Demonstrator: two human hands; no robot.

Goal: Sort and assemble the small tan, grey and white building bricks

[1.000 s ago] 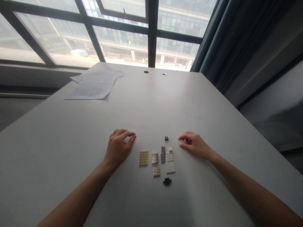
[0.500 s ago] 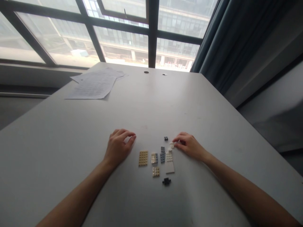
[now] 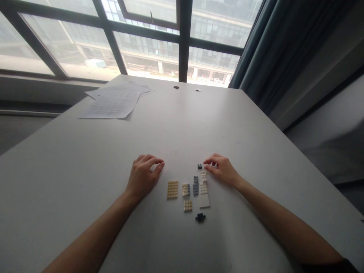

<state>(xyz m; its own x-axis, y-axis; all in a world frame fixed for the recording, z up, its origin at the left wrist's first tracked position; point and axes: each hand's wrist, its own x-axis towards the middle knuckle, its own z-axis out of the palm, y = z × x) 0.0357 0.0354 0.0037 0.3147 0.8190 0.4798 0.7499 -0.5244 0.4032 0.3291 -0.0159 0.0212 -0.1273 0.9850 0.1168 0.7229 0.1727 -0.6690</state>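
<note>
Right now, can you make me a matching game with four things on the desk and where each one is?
Things
1. Big tan plate
2. Black piece with side knobs
3. Paper sheets
4. Small dark brick

Places
A. Close beside the right hand's fingertips
B. Farthest left of all the toy pieces
C. Toward the window, at the desk's far left
D. Nearest the person of all the toy pieces

Pairs: 1-B, 2-D, 3-C, 4-A

the table (image 3: 159,136) (white) bears bricks (image 3: 172,189) and papers (image 3: 113,102).
</note>
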